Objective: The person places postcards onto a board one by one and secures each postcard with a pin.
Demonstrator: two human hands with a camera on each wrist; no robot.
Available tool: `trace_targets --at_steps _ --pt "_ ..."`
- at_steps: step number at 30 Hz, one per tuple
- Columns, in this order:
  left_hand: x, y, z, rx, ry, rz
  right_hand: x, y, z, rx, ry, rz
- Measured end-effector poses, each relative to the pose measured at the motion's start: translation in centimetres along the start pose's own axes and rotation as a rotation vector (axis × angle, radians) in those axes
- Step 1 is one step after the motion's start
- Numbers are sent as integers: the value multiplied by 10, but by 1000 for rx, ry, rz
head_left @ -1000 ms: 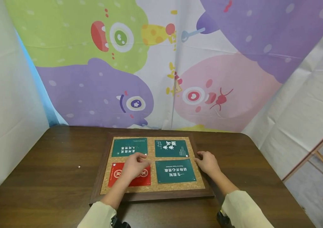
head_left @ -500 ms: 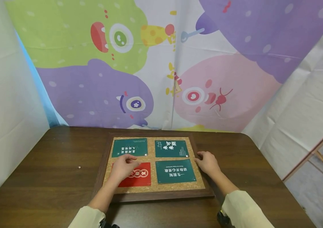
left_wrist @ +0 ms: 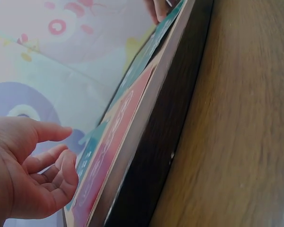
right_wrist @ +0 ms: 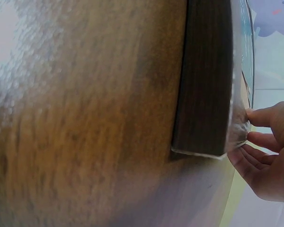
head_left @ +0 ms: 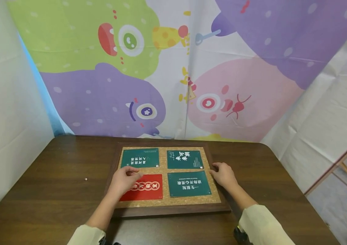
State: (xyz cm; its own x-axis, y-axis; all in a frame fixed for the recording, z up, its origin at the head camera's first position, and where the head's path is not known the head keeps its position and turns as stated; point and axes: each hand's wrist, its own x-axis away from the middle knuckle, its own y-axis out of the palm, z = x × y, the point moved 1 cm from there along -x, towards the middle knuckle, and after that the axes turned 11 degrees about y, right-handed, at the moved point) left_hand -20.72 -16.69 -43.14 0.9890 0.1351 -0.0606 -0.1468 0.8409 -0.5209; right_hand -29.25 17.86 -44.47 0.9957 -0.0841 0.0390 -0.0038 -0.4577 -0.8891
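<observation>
A cork board (head_left: 164,190) in a brown wooden frame lies on the table, bearing three green cards, among them the near right one (head_left: 188,184), and a red card (head_left: 148,187) at the near left. My left hand (head_left: 122,182) hovers over the red card's left part and hides its left end. Its thumb and index finger are apart, with nothing visible between them in the left wrist view. My right hand (head_left: 224,175) rests at the frame's right side. In the right wrist view its fingertips touch the frame's edge (right_wrist: 203,80).
A small shiny pin-like piece (head_left: 85,179) lies on the brown table (head_left: 60,190) left of the board. Small clear pins show at card corners, one on the far right card (head_left: 184,159). A cartoon-printed cloth (head_left: 173,85) hangs behind the table.
My left hand has moved left from the middle of the board, uncovering more of the red card's print. The right hand has stayed at the frame's right side.
</observation>
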Motion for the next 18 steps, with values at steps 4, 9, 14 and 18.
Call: trace_targets --at_steps 4,9,14,18 --pt "1 -7 -6 -19 -5 10 0 0 0 -7 0 0" --pt "3 -17 -14 1 -14 38 0 1 0 -2 1 3" --pt "5 -25 -20 28 -30 44 0 0 0 -3 3 -3" --pt "6 -32 -24 32 -34 51 1 0 0 -6 4 -6"
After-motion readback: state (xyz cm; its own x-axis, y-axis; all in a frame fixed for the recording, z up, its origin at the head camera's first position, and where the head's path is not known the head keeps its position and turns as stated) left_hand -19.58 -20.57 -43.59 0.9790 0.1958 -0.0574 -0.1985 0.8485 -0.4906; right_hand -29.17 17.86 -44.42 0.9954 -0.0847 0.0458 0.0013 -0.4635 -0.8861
